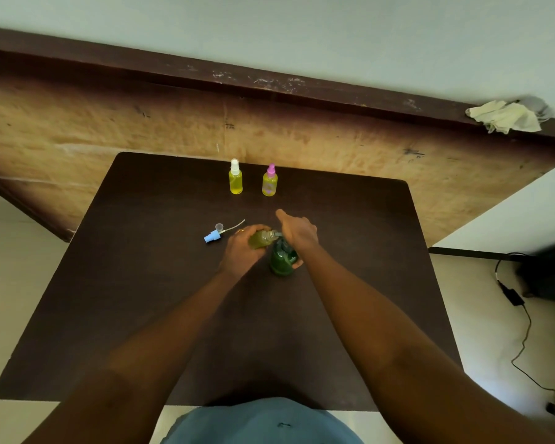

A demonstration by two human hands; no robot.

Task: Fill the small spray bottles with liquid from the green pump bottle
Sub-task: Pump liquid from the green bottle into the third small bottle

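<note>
The left hand (242, 251) has its grip closed around an open small spray bottle (263, 239), tipped with its mouth at the spout of the green pump bottle (282, 257). The right hand (297, 233) rests on top of the pump — fingers loose, thumb against the bottle's side. Two filled bottles — white-capped (235, 177) and pink-capped (269, 181) — stand farther back on the worktop (141, 283).

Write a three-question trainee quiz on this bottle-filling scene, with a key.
1. True or false: the blue spray cap is screwed onto a bottle.
2. Which hand presses on top of the green pump bottle?
A. left hand
B. right hand
3. How many capped spray bottles stand at the far side of the table?

Key:
1. False; it lies loose on the table.
2. B; the left hand holds the open small bottle at the spout.
3. Two: the white-capped bottle and the pink-capped bottle.
</note>
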